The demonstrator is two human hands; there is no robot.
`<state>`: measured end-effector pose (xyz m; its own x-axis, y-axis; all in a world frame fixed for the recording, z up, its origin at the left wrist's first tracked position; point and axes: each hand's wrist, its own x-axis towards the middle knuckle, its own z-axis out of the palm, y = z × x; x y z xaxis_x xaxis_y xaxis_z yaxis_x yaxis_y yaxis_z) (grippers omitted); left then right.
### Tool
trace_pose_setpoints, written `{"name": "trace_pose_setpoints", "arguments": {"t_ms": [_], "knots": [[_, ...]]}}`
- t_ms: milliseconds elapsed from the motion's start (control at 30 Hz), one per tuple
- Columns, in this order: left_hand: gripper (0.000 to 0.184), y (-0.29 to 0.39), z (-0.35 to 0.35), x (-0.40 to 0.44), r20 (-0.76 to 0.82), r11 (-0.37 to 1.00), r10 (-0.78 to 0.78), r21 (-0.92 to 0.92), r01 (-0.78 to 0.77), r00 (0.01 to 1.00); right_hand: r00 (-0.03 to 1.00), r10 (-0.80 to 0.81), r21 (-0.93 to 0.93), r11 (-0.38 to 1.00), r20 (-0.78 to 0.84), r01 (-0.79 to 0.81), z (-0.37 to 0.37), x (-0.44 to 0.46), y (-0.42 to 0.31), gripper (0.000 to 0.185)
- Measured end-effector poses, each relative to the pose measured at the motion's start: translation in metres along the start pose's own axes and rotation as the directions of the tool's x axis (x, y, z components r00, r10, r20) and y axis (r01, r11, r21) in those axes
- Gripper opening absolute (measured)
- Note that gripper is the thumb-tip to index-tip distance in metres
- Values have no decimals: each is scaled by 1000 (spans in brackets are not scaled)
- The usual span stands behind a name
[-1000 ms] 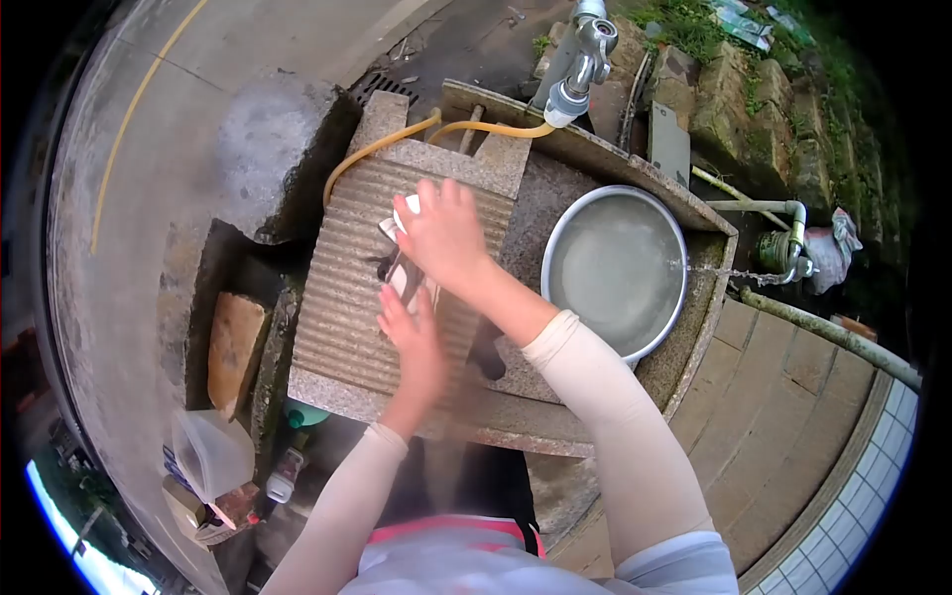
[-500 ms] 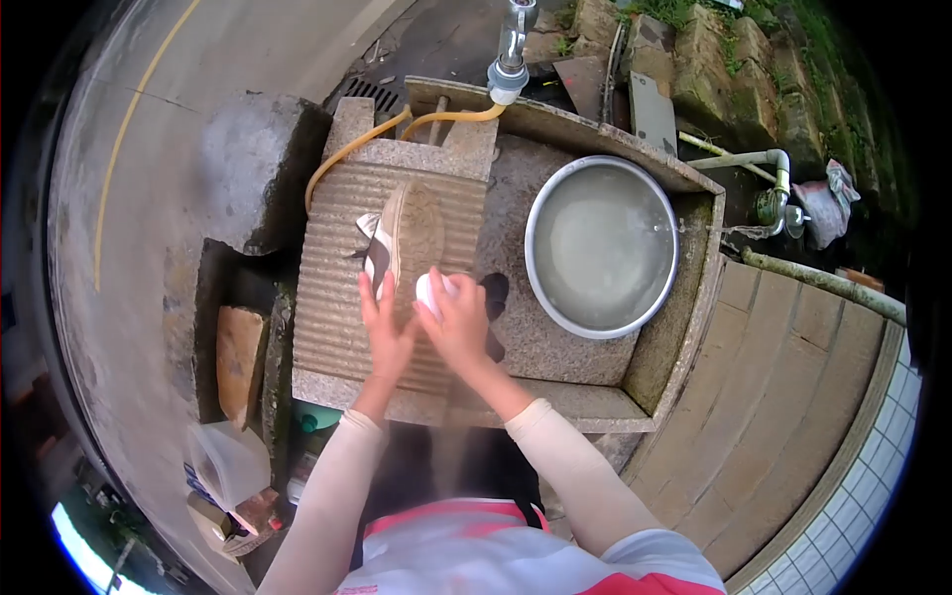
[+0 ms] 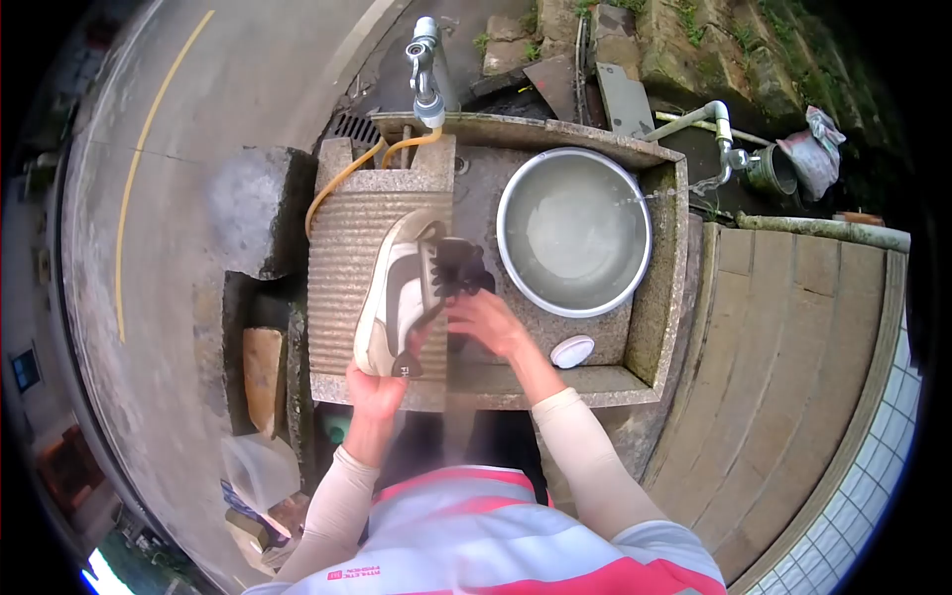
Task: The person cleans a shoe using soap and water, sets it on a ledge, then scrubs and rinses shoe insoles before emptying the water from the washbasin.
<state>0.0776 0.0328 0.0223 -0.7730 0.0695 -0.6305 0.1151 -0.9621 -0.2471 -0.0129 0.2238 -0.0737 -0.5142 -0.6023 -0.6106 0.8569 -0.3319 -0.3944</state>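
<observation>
A beige, grey and white sneaker [image 3: 395, 297] with black laces is tilted on its side over the ribbed washboard slab [image 3: 337, 253]. My left hand [image 3: 377, 389] grips it by the heel. Close by the sneaker's laced side, my right hand [image 3: 486, 322] has its fingers stretched toward the shoe, slightly blurred; whether they touch it I cannot tell. A white oval block [image 3: 572, 351], a brush or a bar of soap, lies on the sink floor. Something dark beside the laces is partly hidden by the shoe and my right hand.
A metal basin [image 3: 575, 233] of cloudy water stands in the stone sink [image 3: 669, 288], with water running in from a tap [image 3: 734, 159] at the right. A second tap [image 3: 424, 74] with a yellow hose [image 3: 342, 178] rises behind the slab. Stone blocks [image 3: 260, 213] flank the left side.
The white oval block has left my right hand and now lies in the sink. The sneaker, earlier sole-up, is turned to show its upper and laces, with my left hand at its heel.
</observation>
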Motion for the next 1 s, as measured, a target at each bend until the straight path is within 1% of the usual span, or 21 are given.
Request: {"name": "trace_pose_setpoints", "arguments": {"t_ms": [33,67,100,133,167,233,300,333,367,433,467,567,667,733,767,800,833,867,900,967,1000], "knots": [[55,-5,-9,-2,26,999,11,50,-12,1000,993,-6,101,995,119,-6,9,-1,4,40],[58,-7,-16,-6,11,999,-14,47,13,1000,979,-56,167,986,195,23,11,1,12,38],[60,-13,-13,-10,-6,998,-40,44,41,999,974,-70,205,979,214,25,17,-4,12,39],[62,-18,-10,-13,28,997,-72,20,71,997,969,-84,240,970,231,26,22,-9,11,40],[62,-24,-6,-15,6,996,-67,63,66,998,964,-96,275,961,248,25,27,-15,10,42],[59,-30,2,-23,27,992,-129,-6,129,991,960,-127,387,922,248,22,39,-28,6,51],[57,-35,8,-26,21,991,-108,85,105,994,926,-258,456,883,276,110,56,-48,0,54],[56,-36,9,-30,16,987,-96,130,93,995,954,-171,466,884,246,38,47,-49,7,60],[54,-34,-7,-26,-17,984,-42,172,45,999,958,-172,415,908,230,63,47,-55,7,60],[55,-41,-5,-31,-1,966,-49,253,48,999,960,-191,306,944,204,123,75,-77,-11,61],[45,-40,-1,-35,-26,985,-125,117,127,992,959,-206,247,956,194,155,86,-84,-18,61],[58,-43,17,-47,5,961,-274,26,274,962,946,-257,68,966,196,248,107,-100,-36,60],[57,-44,23,-52,-8,954,-229,194,226,973,968,-177,-135,970,177,202,102,-104,-41,56],[55,-41,27,-50,16,925,-189,339,172,982,966,-222,-236,940,132,248,120,-117,-48,53],[54,-35,29,-49,4,875,-225,441,200,974,963,-245,-284,921,108,266,130,-126,-52,51],[53,-25,30,-48,-12,813,-258,538,224,966,951,-294,-211,928,94,307,144,-135,-57,52],[52,-15,30,-45,-32,739,-289,628,245,957,942,-326,-266,904,79,335,145,-138,-59,54],[50,-5,30,-42,-33,528,-163,842,116,986,931,-359,-320,876,64,360,145,-141,-62,56],[51,-3,39,-45,52,438,-115,899,4,992,918,-393,-372,846,50,382,145,-144,-64,58],[52,-4,65,-55,232,227,-49,950,-215,971,834,-546,-619,627,83,472,140,-144,-66,73],[68,-8,72,-55,315,130,-88,944,-303,945,784,-610,-720,494,113,488,140,-145,-66,80]]}}
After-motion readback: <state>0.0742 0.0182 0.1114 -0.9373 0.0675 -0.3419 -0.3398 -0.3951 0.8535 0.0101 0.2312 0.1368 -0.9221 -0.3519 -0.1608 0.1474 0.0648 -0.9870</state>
